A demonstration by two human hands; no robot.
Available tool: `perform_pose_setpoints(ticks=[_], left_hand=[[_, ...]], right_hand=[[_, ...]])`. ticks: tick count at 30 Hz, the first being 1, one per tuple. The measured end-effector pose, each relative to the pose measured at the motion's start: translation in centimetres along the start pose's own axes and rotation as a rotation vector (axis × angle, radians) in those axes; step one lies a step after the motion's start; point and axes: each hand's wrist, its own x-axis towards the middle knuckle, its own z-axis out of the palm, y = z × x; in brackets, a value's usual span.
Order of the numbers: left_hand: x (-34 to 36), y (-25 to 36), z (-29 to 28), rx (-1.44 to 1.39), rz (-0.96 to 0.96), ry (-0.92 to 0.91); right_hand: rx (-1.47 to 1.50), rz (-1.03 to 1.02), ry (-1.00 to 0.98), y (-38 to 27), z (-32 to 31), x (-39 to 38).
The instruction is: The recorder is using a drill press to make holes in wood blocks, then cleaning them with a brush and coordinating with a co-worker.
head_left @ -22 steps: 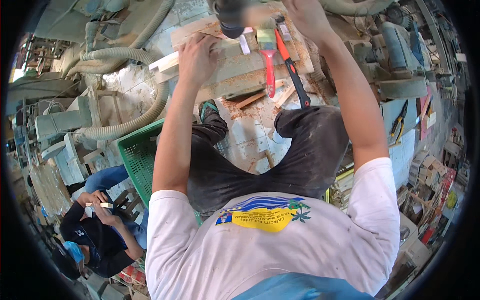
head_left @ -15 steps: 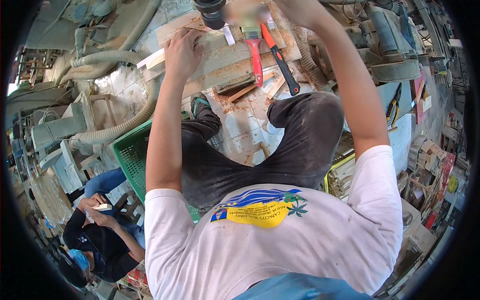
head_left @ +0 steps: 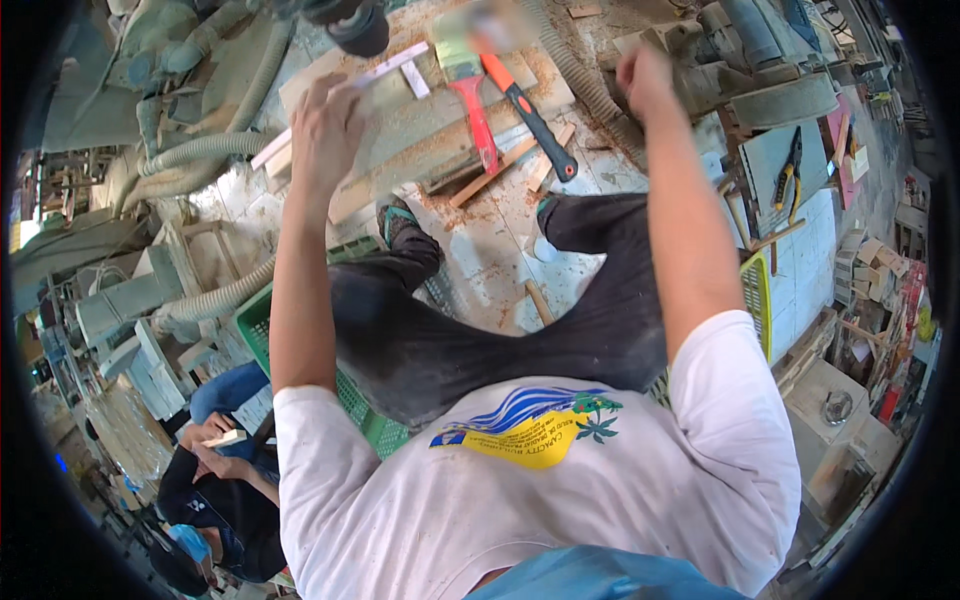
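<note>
My left hand (head_left: 328, 135) is closed over a long thin wooden strip (head_left: 385, 68) with a pale edge, lying slanted across a sawdust-strewn board (head_left: 420, 150). A short pale piece (head_left: 415, 80) touches the strip's side. Off the board's right side, my right hand (head_left: 646, 80) is in the air, smeared by motion; its fingers are not clear, and I see nothing in it. Between the hands lie a brush with a red handle (head_left: 476, 125) and an orange-and-black handled tool (head_left: 530, 115), whose upper end is blurred. A dark round machine part (head_left: 358, 28) stands beyond my left hand.
Ribbed hoses (head_left: 215, 148) run on the left. A green crate (head_left: 375, 420) is beside my left leg, and a yellow-green crate (head_left: 757, 300) at my right. Pliers (head_left: 790, 175) lie on a panel at the right. Another person (head_left: 225, 490) sits at lower left, holding a wood piece.
My right hand has moved from the board's far side out to the right and nearer me. The left hand stays on the strip. The whole view has shifted somewhat.
</note>
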Motion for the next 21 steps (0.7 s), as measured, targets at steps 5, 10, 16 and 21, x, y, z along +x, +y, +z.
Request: perform_pose_setpoints(ticks=[5, 10, 16, 21], left_hand=[[-3.5, 3.8, -4.0, 0.126, 0.035, -0.232], [-5.3, 9.3, -8.4, -0.182, -0.164, -0.303], [-5.8, 12.5, -8.1, -1.545, -0.851, -0.059], [-5.9, 13.6, -6.8, -1.684, -0.851, 0.018]], right_hand=[[-0.840, 0.290, -0.253, 23.6, -2.1, 2.3], [-0.858, 0.438, -0.242, 34.1, 4.1, 1.4], [-0.708, 0.565, -0.233, 38.5, 9.2, -1.6], [-0.579, 0.642, -0.168, 39.6, 9.3, -3.6]])
